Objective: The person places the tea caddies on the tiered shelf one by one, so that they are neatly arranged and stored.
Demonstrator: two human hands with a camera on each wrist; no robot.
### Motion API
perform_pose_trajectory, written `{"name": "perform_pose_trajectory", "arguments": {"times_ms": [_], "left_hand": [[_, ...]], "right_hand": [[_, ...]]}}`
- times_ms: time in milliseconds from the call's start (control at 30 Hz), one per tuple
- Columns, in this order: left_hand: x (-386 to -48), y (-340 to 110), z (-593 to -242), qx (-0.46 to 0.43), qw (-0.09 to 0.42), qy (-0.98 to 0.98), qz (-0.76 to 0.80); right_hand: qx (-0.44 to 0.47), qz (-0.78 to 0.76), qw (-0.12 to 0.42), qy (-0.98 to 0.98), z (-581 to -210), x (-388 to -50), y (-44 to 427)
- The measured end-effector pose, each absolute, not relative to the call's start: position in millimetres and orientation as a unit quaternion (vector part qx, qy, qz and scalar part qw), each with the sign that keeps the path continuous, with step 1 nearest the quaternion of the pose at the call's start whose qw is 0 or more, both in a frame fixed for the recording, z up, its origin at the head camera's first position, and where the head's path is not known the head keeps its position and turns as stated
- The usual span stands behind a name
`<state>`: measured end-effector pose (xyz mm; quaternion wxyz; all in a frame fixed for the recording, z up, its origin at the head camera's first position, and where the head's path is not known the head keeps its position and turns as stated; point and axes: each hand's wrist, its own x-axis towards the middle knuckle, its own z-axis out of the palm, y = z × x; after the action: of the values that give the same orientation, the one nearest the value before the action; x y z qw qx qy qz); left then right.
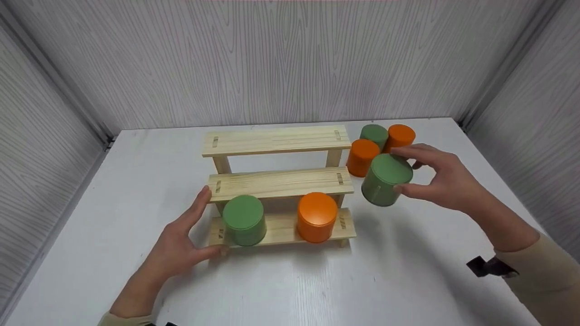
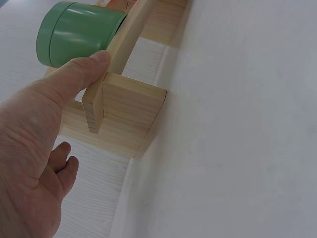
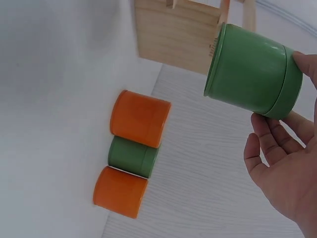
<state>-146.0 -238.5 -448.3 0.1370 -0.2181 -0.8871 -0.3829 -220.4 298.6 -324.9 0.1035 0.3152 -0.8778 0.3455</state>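
Observation:
My right hand point(image 1: 446, 179) pinches a green canister point(image 1: 385, 181) by its lid end, thumb on the near side and fingers on the far side. The canister is held off the table, right of a three-tier wooden shelf rack point(image 1: 276, 140). In the right wrist view the canister point(image 3: 250, 69) tilts, its lid towards my fingers. My left hand point(image 1: 179, 244) is spread at the rack's left end, with a finger at the middle tier and the thumb point(image 2: 81, 74) touching the bottom tier's edge. On that bottom tier stand a second green canister point(image 1: 244, 219) and an orange canister point(image 1: 317, 217).
Behind the held canister, right of the rack, stand two orange canisters point(image 1: 362, 158) and another green one point(image 1: 374, 133), close together. Pale wood-grain panels point(image 1: 281, 63) rise behind and on both sides of the white table point(image 1: 290, 290).

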Motion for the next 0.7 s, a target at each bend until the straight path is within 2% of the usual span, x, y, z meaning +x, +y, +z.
{"name": "perform_pose_trajectory", "arguments": {"times_ms": [300, 700], "left_hand": [[-145.2, -237.8, -447.4, -0.217, 0.141, -0.887, -0.383], [-145.8, -238.0, -446.9, -0.207, 0.124, -0.892, -0.383]], "right_hand": [[0.338, 0.353, 0.113, -0.865, -297.5, -218.9, 275.9], [0.348, 0.366, 0.083, -0.859, -281.8, -226.5, 237.8]]}}
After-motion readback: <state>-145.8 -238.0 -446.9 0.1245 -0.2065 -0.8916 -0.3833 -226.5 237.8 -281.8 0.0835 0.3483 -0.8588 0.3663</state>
